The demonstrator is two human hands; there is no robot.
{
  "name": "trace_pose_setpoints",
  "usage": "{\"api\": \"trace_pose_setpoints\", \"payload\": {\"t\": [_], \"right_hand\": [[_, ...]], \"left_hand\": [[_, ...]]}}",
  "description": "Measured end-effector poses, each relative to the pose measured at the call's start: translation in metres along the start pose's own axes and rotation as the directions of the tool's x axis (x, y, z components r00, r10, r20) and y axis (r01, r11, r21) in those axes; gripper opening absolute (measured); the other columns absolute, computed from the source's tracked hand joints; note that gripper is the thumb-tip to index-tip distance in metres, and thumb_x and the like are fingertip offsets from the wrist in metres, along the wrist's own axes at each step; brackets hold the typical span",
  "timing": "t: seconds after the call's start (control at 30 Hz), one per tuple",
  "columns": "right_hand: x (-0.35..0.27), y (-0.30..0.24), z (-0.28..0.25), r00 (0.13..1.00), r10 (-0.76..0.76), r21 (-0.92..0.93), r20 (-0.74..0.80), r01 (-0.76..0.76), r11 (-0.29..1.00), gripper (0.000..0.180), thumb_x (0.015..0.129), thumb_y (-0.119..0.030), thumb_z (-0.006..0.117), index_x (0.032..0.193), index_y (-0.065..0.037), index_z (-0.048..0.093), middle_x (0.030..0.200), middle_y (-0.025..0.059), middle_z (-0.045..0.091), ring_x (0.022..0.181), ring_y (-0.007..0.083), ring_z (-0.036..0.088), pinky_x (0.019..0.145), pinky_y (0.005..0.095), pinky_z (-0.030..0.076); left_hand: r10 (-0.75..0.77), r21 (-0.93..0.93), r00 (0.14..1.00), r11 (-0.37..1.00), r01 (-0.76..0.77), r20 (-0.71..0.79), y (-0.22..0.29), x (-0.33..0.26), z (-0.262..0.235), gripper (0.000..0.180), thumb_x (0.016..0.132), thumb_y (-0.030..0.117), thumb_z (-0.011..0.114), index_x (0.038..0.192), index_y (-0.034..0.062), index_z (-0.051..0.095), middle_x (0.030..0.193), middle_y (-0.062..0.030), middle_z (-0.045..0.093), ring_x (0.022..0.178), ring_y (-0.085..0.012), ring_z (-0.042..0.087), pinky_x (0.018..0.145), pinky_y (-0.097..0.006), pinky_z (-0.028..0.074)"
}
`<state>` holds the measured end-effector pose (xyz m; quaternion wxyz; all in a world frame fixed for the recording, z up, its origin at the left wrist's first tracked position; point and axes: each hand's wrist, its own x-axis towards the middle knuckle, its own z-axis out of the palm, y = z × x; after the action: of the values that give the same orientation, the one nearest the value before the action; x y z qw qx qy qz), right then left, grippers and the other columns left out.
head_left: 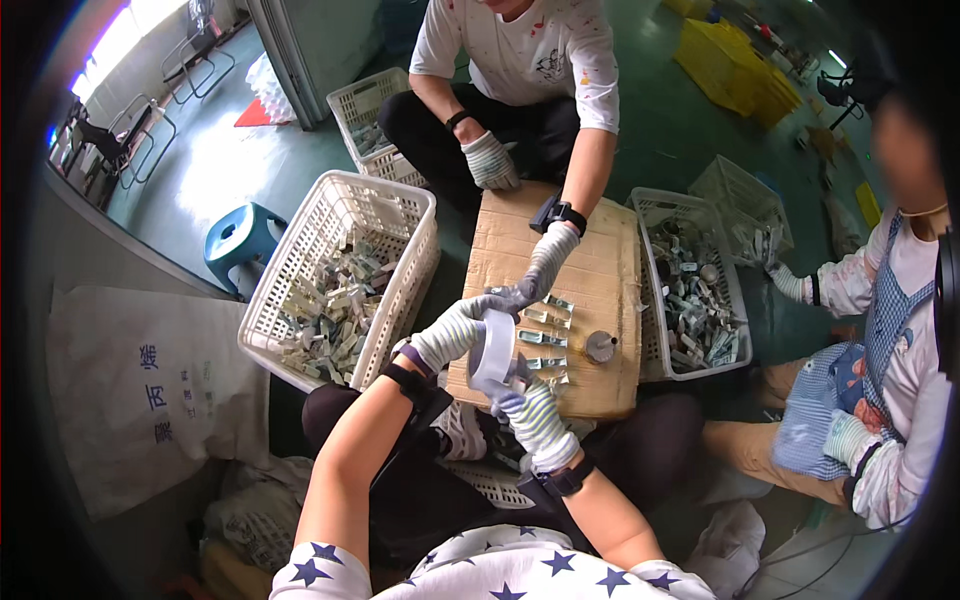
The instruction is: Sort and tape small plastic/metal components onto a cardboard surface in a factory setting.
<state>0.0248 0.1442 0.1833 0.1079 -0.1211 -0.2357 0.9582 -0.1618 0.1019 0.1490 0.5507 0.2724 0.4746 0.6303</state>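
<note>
A wide roll of clear tape (496, 352) is held upright between my two striped-gloved hands, over the left part of a cardboard-topped work surface (520, 225). My left hand (448, 335) grips its upper left side. Closed at the roll's lower right edge is my right hand (538, 422). A co-worker's gloved hand (545, 268) reaches in from across and meets my left fingertips; what lies between them is too small to make out. Beside the roll, several small clear-and-green plastic pieces (543, 338) lie in a row. A round grey metal piece with a stem (600, 346) stands right of them.
White crates of small parts flank the surface: one at left (262, 318), one at right (742, 318). A blue stool (232, 235) stands beyond the left crate. One person (525, 60) sits opposite, another (900, 330) at right. A white sack (150, 390) is at far left.
</note>
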Motion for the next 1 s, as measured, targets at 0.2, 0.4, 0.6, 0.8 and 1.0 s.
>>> {"api": "trace_pose_setpoints", "payload": {"t": [0.2,0.4,0.6,0.8,1.0], "right_hand": [[0.005,-0.019,0.025,0.956,-0.25,-0.857,-0.15,0.0,0.516,0.028,0.087,-0.023,0.065,0.105,-0.001,0.061,0.08,0.0045,0.065,0.062,0.0105,0.057,0.056,0.0251,0.047],[0.008,-0.019,0.026,0.961,-0.241,-0.796,-0.136,0.039,0.604,0.024,0.088,-0.022,0.063,0.103,-0.002,0.062,0.072,0.0011,0.064,0.058,0.0071,0.055,0.052,0.0243,0.043],[0.006,-0.017,0.027,0.967,-0.218,-0.784,-0.134,0.031,0.62,0.023,0.086,-0.022,0.067,0.1,-0.004,0.064,0.07,-0.0019,0.06,0.054,0.0055,0.052,0.05,0.0212,0.04],[0.009,-0.034,0.058,0.97,-0.15,-0.76,-0.192,-0.05,0.648,0.026,0.082,-0.022,0.073,0.101,-0.006,0.064,0.076,-0.0025,0.061,0.057,0.0042,0.051,0.052,0.0207,0.041],[-0.027,-0.007,0.069,0.994,-0.1,-0.838,0.039,0.087,0.539,0.031,0.078,-0.011,0.075,0.104,-0.002,0.06,0.095,0.0038,0.065,0.088,0.0104,0.061,0.079,0.0253,0.049]], "left_hand": [[0.011,0.018,1.0,1.0,-0.01,-0.014,-0.002,0.023,-0.004,0.025,0.082,0.002,0.067,0.106,0.0064,0.065,0.096,-0.0032,0.067,0.086,-0.0119,0.063,0.081,-0.027,0.052],[-0.048,-0.008,0.999,0.999,0.048,-0.005,0.006,0.028,-0.005,0.022,0.081,0.002,0.067,0.103,0.004,0.066,0.094,-0.0039,0.067,0.082,-0.0124,0.064,0.077,-0.028,0.053],[-0.065,-0.089,0.998,0.994,0.063,-0.017,0.018,0.022,0.008,0.023,0.082,0.004,0.068,0.104,0.0072,0.067,0.092,-0.0029,0.067,0.081,-0.0118,0.064,0.076,-0.027,0.053],[0.173,-0.112,0.984,0.979,-0.167,0.038,0.055,0.009,0.021,0.036,0.082,0.005,0.069,0.116,0.0095,0.062,0.1,-0.0027,0.065,0.088,-0.012,0.063,0.074,-0.027,0.054],[0.222,0.035,0.971,0.974,-0.226,0.094,0.077,-0.061,0.038,0.034,0.081,0.005,0.07,0.114,0.0035,0.062,0.099,-0.0009,0.065,0.089,-0.0081,0.06,0.08,-0.024,0.05]]}}
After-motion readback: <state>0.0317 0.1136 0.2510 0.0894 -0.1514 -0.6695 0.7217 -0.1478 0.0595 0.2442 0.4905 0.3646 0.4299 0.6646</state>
